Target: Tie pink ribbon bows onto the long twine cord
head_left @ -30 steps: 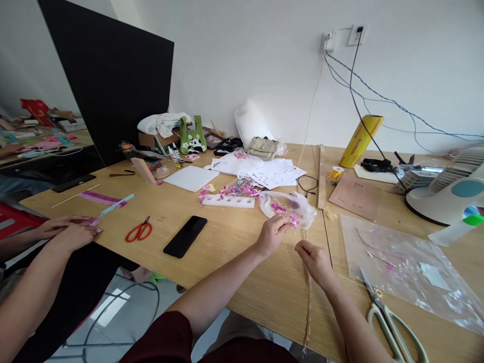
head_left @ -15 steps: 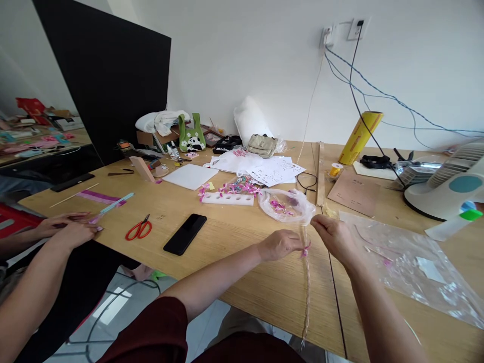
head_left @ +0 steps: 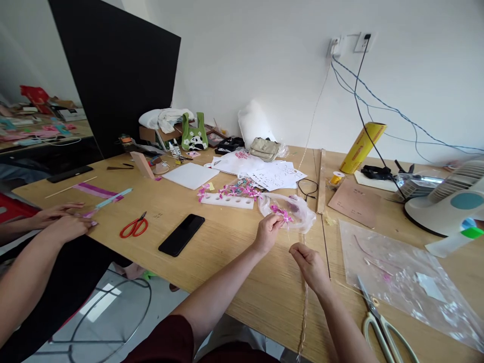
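Note:
My left hand (head_left: 267, 234) is closed in a pinch on a small pink flower (head_left: 286, 216), in front of a thin white plastic bag (head_left: 305, 222) that has more pink pieces in it. My right hand (head_left: 312, 267) is closed just below and to the right, its thumb and finger pinched on a thin strand that seems to run down from the flower. Beneath my right hand a twisted pale cord (head_left: 304, 312) lies along the table to its front edge. A white foam strip with holes (head_left: 227, 200) and a pile of pink flowers (head_left: 242, 188) sit beyond my left hand.
White-handled scissors (head_left: 374, 313) lie right of my right forearm, near a clear plastic sheet (head_left: 401, 262). A black phone (head_left: 182, 235) and red-handled scissors (head_left: 134, 227) are to the left. Another person's hands (head_left: 68, 224) work at the far left. A fan (head_left: 449, 196) stands right.
My left hand has moved up and left with the pink flower, away from the cord. My right hand has come down and left. The white-handled scissors now show at the lower right.

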`<control>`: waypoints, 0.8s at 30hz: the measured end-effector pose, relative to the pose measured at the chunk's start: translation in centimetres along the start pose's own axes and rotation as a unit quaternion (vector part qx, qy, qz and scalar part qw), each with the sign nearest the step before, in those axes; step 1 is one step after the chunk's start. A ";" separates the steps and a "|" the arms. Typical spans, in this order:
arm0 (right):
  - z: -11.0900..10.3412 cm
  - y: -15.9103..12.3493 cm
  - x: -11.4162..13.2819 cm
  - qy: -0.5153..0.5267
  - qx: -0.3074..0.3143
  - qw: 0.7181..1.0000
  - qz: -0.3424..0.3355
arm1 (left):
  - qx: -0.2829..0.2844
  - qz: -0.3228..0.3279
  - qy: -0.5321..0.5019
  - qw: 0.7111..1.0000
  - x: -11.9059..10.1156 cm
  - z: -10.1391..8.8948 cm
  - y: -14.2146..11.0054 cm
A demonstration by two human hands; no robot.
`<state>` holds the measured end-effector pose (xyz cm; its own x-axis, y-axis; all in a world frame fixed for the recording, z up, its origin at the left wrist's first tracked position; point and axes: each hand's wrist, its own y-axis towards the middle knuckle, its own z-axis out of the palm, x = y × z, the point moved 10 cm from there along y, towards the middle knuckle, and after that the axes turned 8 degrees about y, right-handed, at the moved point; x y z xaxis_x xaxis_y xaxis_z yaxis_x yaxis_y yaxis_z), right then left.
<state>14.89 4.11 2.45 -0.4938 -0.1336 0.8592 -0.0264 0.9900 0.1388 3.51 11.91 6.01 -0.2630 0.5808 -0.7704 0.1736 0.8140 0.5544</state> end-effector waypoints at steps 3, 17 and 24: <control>-0.2 0.5 -0.4 0.040 -0.009 0.999 0.000 | -0.016 -0.006 -0.005 1.000 0.4 -0.3 0.2; -3.9 1.4 -2.9 -0.034 -0.059 0.997 0.026 | -0.041 -0.131 -0.231 0.963 1.6 0.7 -0.3; -9.0 -1.1 4.5 -0.106 -0.247 0.960 -0.075 | -0.034 -0.120 -0.249 0.960 0.8 0.5 0.0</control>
<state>20.49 2.01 10.57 -0.6836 -0.2082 0.6995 0.2790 0.8110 0.5142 3.82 12.38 5.25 0.2016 0.3242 -0.9243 0.0985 0.9322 0.3484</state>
